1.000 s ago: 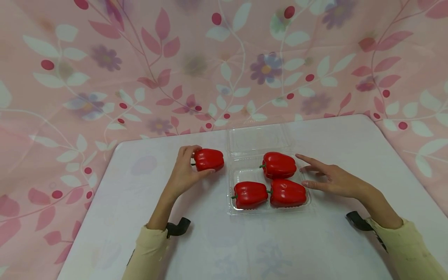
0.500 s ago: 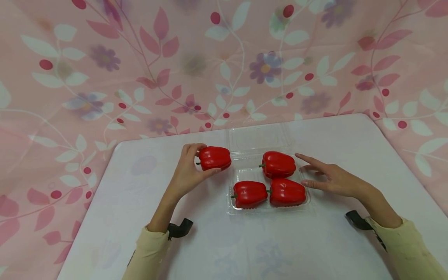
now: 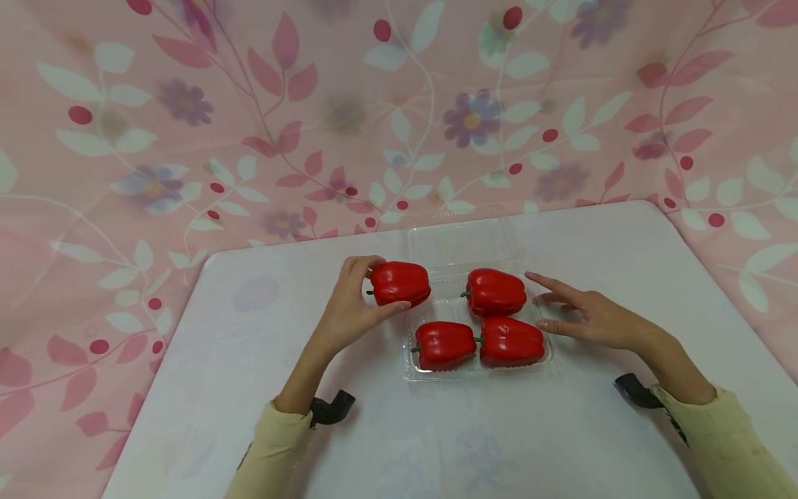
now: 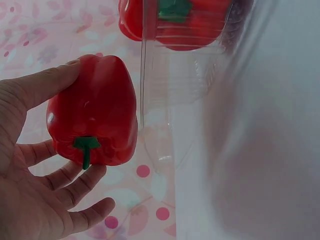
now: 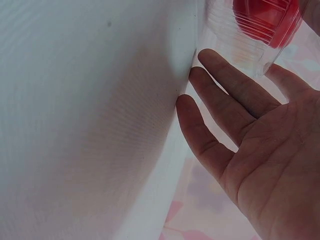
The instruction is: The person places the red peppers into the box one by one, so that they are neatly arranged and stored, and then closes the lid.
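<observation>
My left hand (image 3: 357,305) pinches a red bell pepper (image 3: 401,284) between thumb and fingers, at the left edge of a clear plastic clamshell box (image 3: 436,375). In the left wrist view the held bell pepper (image 4: 95,110) shows its green stem, and the box wall (image 4: 150,75) stands beside it. Three more red bell peppers lie in the box: one at the back right (image 3: 497,292), one at the front left (image 3: 445,345), one at the front right (image 3: 512,341). My right hand (image 3: 595,319) has its fingers spread at the box's right side; its fingers (image 5: 215,100) hold nothing.
The box's transparent lid (image 3: 461,246) lies folded back toward the far table edge. A white cloth covers the table (image 3: 499,443), and a pink floral curtain (image 3: 349,104) hangs behind it. Black wrist mounts (image 3: 332,407) stick out below both sleeves.
My left hand has carried the bell pepper rightward, from beside the box to over its left edge. My right hand and the three bell peppers in the box have stayed in place.
</observation>
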The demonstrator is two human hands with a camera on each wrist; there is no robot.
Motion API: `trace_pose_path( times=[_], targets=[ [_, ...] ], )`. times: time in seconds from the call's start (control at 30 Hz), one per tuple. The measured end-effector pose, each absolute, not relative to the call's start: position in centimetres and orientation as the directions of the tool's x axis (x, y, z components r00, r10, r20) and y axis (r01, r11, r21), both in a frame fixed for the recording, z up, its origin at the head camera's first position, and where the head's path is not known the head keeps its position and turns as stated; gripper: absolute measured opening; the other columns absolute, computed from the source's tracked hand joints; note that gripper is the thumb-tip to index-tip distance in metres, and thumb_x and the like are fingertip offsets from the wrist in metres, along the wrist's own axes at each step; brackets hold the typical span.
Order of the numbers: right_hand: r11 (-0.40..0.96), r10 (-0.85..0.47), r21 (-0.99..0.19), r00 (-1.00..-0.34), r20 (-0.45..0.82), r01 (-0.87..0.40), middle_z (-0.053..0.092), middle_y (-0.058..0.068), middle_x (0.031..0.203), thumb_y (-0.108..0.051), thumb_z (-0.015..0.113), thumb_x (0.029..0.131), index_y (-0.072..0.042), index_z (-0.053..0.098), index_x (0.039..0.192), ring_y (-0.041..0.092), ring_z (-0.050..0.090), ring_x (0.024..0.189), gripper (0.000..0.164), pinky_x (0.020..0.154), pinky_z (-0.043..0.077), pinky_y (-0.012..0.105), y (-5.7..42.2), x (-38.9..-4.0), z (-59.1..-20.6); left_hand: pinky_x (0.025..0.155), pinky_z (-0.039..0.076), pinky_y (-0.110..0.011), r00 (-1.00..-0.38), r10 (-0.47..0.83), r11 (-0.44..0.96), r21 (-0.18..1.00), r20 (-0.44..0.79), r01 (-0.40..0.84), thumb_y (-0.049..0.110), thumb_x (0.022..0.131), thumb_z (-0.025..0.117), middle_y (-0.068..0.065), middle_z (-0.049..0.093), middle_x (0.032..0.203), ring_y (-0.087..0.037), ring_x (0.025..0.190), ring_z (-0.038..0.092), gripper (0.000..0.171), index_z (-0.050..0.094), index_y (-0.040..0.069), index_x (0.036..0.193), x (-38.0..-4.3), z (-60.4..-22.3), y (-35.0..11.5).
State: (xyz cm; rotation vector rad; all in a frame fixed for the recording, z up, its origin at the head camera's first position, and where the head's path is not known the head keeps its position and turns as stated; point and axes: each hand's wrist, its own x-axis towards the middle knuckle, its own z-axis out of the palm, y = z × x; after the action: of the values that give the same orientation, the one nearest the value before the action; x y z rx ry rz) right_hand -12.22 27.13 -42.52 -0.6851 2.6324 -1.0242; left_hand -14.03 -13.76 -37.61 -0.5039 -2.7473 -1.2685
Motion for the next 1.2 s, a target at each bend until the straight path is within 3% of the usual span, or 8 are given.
trace_pose_path(
  times=[0.47,1.2],
  targets=[
    [0.646,-0.497,-0.689,-0.866,-0.054,-0.328,0.057,0.017,0.135,-0.041,0.070,0.088,-0.028,0.026,0.157,0.041,0.056,0.119,0.083,0.086,0.046,0.069,27.1,-12.1,-42.5,0.086,0.055,-0.047,-0.921,0.346,0.607,0.705,0.181,0.366,0.032,0.074,0.086,-0.002,0.045,0.130,-0.019,0.115,0.049,0.070,0.049,0.016,0.130,-13.6,-37.6,-11.7],
    [0.651,-0.486,-0.688,-0.872,-0.054,-0.320,0.058,0.018,0.134,-0.041,0.070,0.089,-0.030,0.026,0.156,0.041,0.055,0.120,0.081,0.086,0.045,0.070,27.1,-12.1,-42.6,0.083,0.056,-0.037,-0.897,0.411,0.696,0.578,0.165,0.425,0.035,0.078,0.082,-0.005,0.048,0.127,-0.020,0.107,0.057,0.067,0.048,0.015,0.132,-13.5,-38.1,-9.0]
  ],
)
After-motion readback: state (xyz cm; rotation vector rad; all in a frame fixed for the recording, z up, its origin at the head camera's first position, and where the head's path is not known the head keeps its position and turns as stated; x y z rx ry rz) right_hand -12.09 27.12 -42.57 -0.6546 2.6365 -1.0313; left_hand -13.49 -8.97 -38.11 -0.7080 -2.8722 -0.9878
